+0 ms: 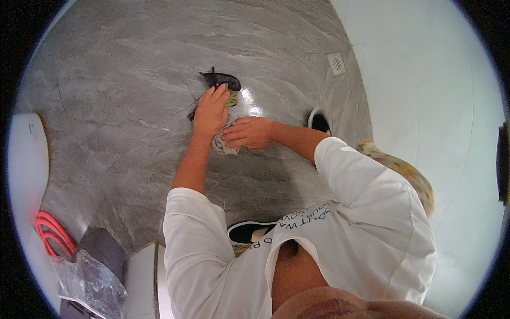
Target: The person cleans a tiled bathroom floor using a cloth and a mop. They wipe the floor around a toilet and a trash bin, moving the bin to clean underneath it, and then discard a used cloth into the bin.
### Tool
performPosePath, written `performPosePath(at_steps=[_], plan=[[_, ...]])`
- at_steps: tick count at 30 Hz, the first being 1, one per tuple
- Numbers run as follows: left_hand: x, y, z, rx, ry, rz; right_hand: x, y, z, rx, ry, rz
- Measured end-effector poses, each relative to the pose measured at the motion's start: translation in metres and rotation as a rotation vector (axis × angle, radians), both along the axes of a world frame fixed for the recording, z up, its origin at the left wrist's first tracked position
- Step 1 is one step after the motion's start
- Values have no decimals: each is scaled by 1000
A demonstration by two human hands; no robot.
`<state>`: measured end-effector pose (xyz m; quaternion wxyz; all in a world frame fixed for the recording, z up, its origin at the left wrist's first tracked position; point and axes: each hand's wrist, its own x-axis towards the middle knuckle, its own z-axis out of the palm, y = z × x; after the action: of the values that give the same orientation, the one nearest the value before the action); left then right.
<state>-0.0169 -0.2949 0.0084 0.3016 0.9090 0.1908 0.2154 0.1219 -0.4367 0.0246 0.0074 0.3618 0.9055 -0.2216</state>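
Observation:
My left hand (212,113) is low over the grey floor, its fingers closed over a crumpled olive-green cloth (232,99). A black fabric item with a strap or stick-like end (226,80) lies just beyond those fingertips. Another dark piece (191,115) shows beside the left palm; whether it belongs to the black item is hidden. My right hand (252,132) rests with its fingers across a crumpled light grey cloth (224,145), close to my left wrist. The undersides of both hands are hidden, so the right hand's grip cannot be made out.
Grey stone-look floor (131,79) meets a white wall (430,99) on the right, near a square floor drain (336,63). My black shoes (320,121) flank the work. At lower left lie a coiled red hose (55,231) and clear plastic wrapping (89,279). A white curved panel (28,155) stands left.

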Motion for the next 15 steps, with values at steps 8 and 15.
performPosePath(at_steps=[8,15], plan=[[-15,-27,2,22,155,87,-10,-18,9,25,107,-121],[-86,-119,11,80,202,358,-20,-147,-23,214,444,-125]])
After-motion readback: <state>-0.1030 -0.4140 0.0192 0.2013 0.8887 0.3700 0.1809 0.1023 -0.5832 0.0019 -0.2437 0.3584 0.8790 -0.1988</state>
